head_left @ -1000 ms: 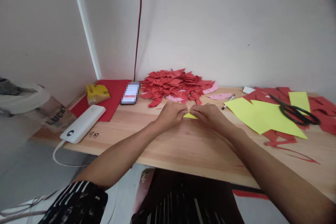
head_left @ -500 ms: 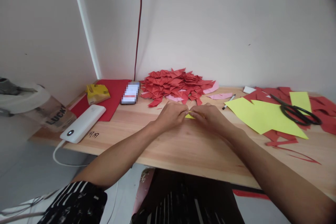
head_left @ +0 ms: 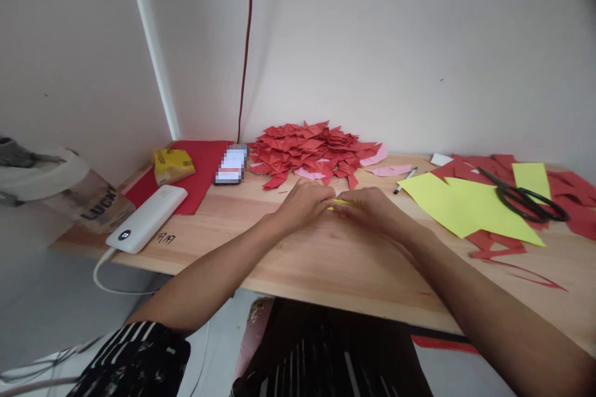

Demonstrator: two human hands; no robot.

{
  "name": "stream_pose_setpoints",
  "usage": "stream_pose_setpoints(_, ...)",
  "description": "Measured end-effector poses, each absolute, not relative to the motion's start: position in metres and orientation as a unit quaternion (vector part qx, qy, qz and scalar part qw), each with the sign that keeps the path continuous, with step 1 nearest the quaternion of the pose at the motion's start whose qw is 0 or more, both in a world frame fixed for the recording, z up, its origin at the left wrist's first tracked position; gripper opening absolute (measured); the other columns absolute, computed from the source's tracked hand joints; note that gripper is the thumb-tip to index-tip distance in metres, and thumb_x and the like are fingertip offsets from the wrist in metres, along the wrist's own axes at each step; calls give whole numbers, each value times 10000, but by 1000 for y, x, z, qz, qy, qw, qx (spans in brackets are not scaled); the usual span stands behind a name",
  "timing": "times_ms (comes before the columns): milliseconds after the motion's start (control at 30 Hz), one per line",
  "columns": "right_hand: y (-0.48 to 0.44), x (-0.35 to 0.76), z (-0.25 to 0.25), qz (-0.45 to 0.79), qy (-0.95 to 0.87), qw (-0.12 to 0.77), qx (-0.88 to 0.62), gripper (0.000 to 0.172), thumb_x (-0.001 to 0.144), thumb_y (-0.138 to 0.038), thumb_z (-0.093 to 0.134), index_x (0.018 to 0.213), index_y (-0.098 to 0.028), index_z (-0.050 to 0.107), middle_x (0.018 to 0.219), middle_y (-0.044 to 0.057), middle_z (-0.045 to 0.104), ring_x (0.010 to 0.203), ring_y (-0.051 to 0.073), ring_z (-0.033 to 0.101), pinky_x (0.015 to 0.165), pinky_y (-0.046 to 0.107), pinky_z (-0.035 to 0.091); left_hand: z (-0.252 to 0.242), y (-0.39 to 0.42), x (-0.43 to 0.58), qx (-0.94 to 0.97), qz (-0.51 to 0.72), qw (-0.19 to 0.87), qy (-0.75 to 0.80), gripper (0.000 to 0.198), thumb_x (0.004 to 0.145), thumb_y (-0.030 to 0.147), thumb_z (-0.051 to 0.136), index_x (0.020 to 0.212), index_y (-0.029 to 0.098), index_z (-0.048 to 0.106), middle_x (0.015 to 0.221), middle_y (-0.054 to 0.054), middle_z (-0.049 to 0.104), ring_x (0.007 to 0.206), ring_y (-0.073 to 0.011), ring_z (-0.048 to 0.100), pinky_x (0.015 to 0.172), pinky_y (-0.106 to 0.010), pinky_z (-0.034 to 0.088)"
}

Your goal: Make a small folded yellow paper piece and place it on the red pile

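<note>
- Pinched at the fingertips of both hands, a small folded piece of yellow paper (head_left: 343, 202) shows as a thin strip in the head view; most of it is hidden by the fingers.
- Left hand (head_left: 305, 203): thumb and fingers closed on the paper's left end.
- Right hand (head_left: 372, 208): closed on the right end, fingertips just beside those of the left.
- Both hands are over the middle of the wooden table (head_left: 298, 267), in front of a heap of folded red paper pieces (head_left: 302, 149) near the wall, with pink scraps (head_left: 390, 170) at its edge.
- Right of the hands lie a pen (head_left: 405, 180), a large yellow sheet (head_left: 475, 203) and, across its right part, black-handled scissors (head_left: 524, 198); red paper scraps (head_left: 577, 189) spread around and under them.
- On the left are a phone (head_left: 231, 164), a red sheet (head_left: 198, 189), a yellow packet (head_left: 174, 166) and a white power bank (head_left: 148, 219) with its cable (head_left: 105, 285).
</note>
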State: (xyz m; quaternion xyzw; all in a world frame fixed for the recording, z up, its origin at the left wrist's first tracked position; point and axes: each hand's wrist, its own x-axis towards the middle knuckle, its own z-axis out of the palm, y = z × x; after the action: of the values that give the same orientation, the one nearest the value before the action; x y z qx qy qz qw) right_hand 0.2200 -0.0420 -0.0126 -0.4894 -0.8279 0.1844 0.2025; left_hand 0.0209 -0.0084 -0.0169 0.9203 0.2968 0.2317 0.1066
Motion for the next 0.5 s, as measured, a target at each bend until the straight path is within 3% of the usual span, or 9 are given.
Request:
stream_pose_setpoints(200,-40,220,-11,149,-838,200,-485,303,926,-328,456,681,-202,582,688,19,650,670,167,558,631,268,342,-15,-10,17,919,214,113,310,183,884,211,492,759,163,617,744,-23,634,713,-151,540,677,-266,330)
stream_pose_setpoints(333,-40,222,-8,177,-822,205,-501,334,921,-354,472,637,-205,563,625,5,624,634,158,554,630,263,349,-12,-11,15,896,231,152,347,272,894,287,516,663,159,578,661,-5,576,623,-126,475,601,-257,284)
stream_pose_setpoints(500,-39,229,-9,191,-829,178,-495,366,949,-350,405,627,-208,506,606,0,581,588,148,508,615,267,343,-3,-8,11,883,218,201,365,257,869,243,534,632,152,571,629,2,559,612,-117,467,595,-252,288)
